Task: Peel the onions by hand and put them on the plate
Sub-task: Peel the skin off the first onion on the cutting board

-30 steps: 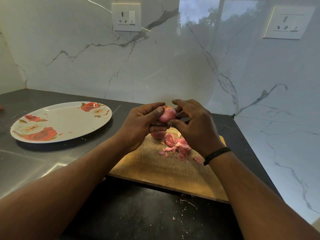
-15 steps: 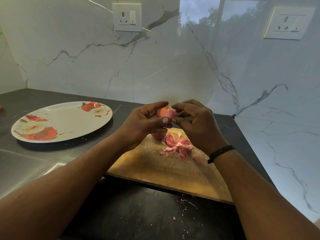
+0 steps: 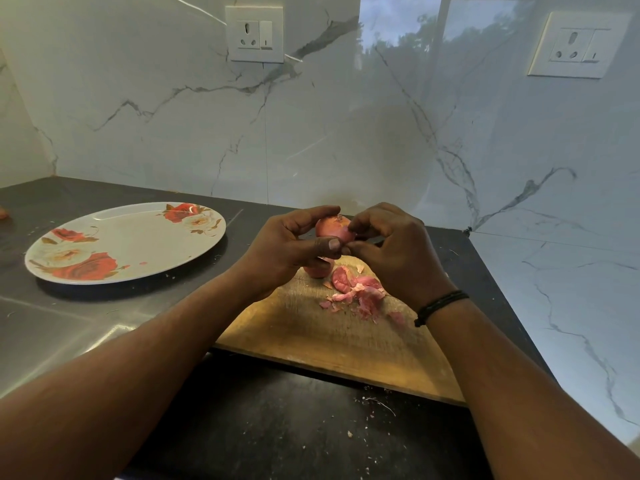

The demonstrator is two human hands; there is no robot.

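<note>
Above the far end of the wooden cutting board (image 3: 332,337), the left hand (image 3: 284,251) cradles a small pink onion (image 3: 330,227), fingers curled over its top and thumb braced underneath, while the right hand (image 3: 391,247) pinches at the onion's right side with thumb and fingertips drawn together, apparently on an edge of skin (the exact purchase is hidden by the fingers). A second onion (image 3: 318,270) sits on the board directly beneath the left hand, partly hidden, and a heap of loose skins (image 3: 356,292) lies just beside it. The flowered plate (image 3: 138,216) stands on the dark counter (image 3: 277,427), well apart to the left, with no onion on it. Risk 1: the held onion is small, round and probably slick once the dry layer is off; a hard pull by the right hand against a light left-hand hold could pop it free, and it would roll toward the wall or off the board. Risk 2: thin skin tends to tear into fragments, leaving patches behind. Risk 3: stray skin clinging to the fingers could be carried onto the plate with the onion.
</note>
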